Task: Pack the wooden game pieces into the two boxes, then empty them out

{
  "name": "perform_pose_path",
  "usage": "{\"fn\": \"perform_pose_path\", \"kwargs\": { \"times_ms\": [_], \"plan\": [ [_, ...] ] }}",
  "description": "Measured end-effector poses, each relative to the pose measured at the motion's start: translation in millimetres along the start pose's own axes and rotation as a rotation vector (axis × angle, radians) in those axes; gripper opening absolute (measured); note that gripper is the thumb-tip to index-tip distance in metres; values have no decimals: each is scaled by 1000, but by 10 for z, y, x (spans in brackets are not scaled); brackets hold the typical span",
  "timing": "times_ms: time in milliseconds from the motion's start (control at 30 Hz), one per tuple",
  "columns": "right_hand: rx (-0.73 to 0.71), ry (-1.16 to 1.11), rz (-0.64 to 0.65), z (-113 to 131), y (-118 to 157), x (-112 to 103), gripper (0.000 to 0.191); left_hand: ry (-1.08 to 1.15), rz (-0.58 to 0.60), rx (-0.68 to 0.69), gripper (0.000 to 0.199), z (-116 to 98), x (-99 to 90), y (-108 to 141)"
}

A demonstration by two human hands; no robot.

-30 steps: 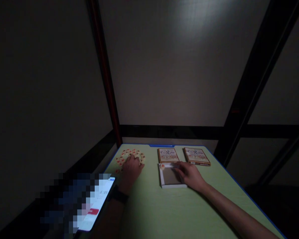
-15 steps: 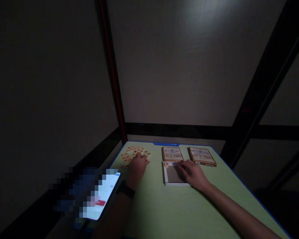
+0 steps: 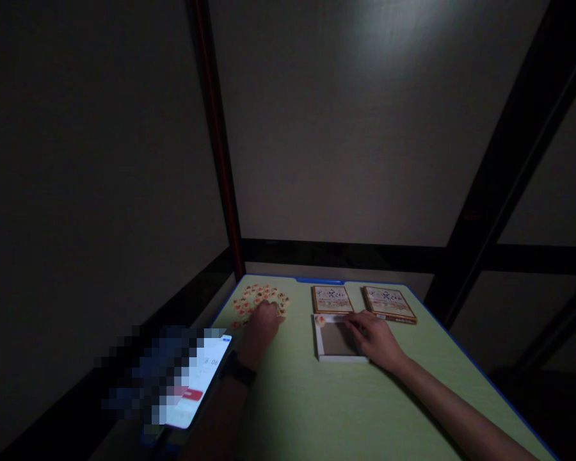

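Note:
Round Chinese chess pieces [image 3: 256, 293] with red and dark characters lie loosely on the left of the green table. My left hand [image 3: 263, 325], with a dark band at its wrist, is at their near right side, fingers curled down and closed; what they pinch is hidden. A shallow white open box tray [image 3: 343, 358] with a brown bottom sits mid-table. One red-marked chess piece [image 3: 320, 321] rests in its far left corner. My right hand [image 3: 375, 336] is closed over the tray's right side, its bent fingers reaching over the inside.
Two flat printed boxes lie behind the tray: one box [image 3: 333, 299] directly beyond it, another box [image 3: 390, 304] farther right. A lit phone [image 3: 199, 387] is at the table's left edge. Walls stand behind and left of the table [image 3: 317, 410].
My left hand has drawn its fingers in more tightly at the chess pieces and shifted slightly. My right hand stays at the tray. The view has tipped a little.

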State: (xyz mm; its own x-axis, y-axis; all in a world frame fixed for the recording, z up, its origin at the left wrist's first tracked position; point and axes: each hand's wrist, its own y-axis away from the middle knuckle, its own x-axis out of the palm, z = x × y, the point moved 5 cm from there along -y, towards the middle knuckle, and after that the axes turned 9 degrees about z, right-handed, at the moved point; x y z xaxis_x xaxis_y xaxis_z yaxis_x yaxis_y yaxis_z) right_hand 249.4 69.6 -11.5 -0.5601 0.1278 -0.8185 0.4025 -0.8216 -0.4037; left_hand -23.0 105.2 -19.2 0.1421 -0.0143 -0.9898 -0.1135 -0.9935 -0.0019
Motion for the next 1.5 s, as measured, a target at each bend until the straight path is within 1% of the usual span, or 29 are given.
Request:
{"fn": "perform_pose_path", "kwargs": {
  "times_ms": [133,333,433,600,767,900,967,1033,1100,1133,1333,1500],
  "plan": [
    [0,8,11,3,1,1,25,7,-41,11,13,57,44,-45],
    [-6,6,18,10,-4,7,25,1,-33,-14,14,70,64,-47],
    [-1,9,19,10,-10,8,24,8,-40,-18,13,54,42,-47],
    [8,15,23,11,-12,12,25,34,-13,-30,9,30,7,-71],
    [2,1,17,40,-11,-5,26,31,-33,-15,10,25,-8,-50],
    [3,3,24,57,-13,-12,25,-42,-67,8,9,-30,-118,37],
    [5,19,25,61,-14,-13,24,-114,-84,-46,16,-49,-197,92],
    [6,31,25,65,-14,-12,23,-158,-76,-148,31,-35,-248,139],
    [7,34,21,69,-13,-11,22,-162,-67,-229,44,-8,-259,167],
    [6,33,20,72,-12,-9,21,-158,-67,-243,46,3,-250,170],
    [-16,32,12,98,-13,-2,20,-142,-67,-204,41,46,-145,102],
    [-10,42,14,94,-15,8,20,-146,-63,-184,41,50,-141,65]
  ]
}}
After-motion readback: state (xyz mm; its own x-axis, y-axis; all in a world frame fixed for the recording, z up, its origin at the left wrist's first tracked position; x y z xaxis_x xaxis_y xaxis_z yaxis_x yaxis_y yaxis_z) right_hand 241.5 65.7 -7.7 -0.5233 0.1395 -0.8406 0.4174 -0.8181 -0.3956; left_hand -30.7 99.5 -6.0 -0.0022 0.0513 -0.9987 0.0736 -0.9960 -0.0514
